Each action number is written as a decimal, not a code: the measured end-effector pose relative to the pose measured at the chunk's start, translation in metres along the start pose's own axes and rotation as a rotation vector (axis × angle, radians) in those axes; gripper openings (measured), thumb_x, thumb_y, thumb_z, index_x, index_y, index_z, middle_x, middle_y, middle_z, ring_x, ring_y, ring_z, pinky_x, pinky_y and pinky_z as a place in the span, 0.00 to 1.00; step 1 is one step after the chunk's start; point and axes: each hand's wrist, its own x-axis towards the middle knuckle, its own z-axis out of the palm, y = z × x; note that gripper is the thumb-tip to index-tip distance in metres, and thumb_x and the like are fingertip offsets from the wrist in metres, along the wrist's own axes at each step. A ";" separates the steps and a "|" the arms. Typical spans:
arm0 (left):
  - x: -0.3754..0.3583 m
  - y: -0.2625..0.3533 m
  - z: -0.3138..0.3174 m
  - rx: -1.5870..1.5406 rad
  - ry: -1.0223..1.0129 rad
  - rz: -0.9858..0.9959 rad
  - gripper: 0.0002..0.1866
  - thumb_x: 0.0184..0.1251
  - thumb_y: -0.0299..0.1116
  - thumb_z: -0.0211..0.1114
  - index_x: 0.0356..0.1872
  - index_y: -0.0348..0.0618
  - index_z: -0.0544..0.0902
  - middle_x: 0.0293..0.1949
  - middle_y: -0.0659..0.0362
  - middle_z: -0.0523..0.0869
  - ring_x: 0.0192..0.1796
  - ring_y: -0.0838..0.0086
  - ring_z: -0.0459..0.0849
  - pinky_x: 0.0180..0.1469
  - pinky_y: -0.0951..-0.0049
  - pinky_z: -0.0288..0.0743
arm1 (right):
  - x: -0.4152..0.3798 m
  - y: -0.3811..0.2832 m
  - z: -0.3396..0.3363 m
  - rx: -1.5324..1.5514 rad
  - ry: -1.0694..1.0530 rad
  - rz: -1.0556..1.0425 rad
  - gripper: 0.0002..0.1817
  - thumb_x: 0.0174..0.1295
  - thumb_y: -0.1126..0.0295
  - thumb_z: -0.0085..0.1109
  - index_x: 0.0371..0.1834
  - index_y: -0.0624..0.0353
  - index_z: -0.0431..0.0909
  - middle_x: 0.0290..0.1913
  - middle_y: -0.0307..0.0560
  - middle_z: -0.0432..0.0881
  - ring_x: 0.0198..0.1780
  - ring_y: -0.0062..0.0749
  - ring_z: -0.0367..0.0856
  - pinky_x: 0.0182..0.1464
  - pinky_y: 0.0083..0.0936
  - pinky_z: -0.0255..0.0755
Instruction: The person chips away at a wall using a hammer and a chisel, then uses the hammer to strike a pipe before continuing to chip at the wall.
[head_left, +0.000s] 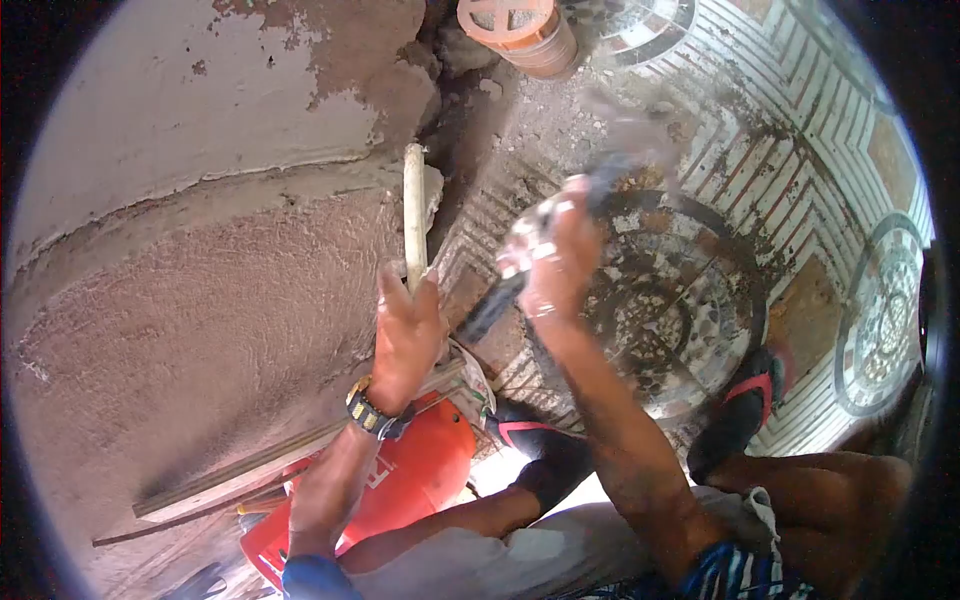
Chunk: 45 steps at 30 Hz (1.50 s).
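Observation:
My left hand (407,335), with a watch (375,408) on its wrist, closes round the lower end of a whitish pipe-like rod (414,195). The rod points away from me along the plastered wall, its far end rough. My right hand (562,255) grips the dark handle of what looks like a hammer (487,308). Motion smears this hand and the tool, and the tool's far end is only a grey blur above the patterned tiles. The two hands are apart, right of the wall face.
An orange pot-like plastic container (540,50) stands at the far side among rubble. Below my left forearm lie a red container (425,455) and a wooden strip (300,445). Dirt covers the patterned tile floor (790,200). My feet in dark footwear (545,440) are close by.

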 end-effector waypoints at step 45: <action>0.011 0.001 -0.033 -0.663 -0.121 -0.471 0.09 0.73 0.42 0.57 0.43 0.53 0.67 0.23 0.71 0.67 0.17 0.90 0.62 0.14 0.86 0.53 | -0.009 0.031 -0.001 -0.633 -0.211 0.143 0.20 0.69 0.49 0.53 0.32 0.57 0.71 0.16 0.36 0.69 0.14 0.23 0.69 0.15 0.26 0.63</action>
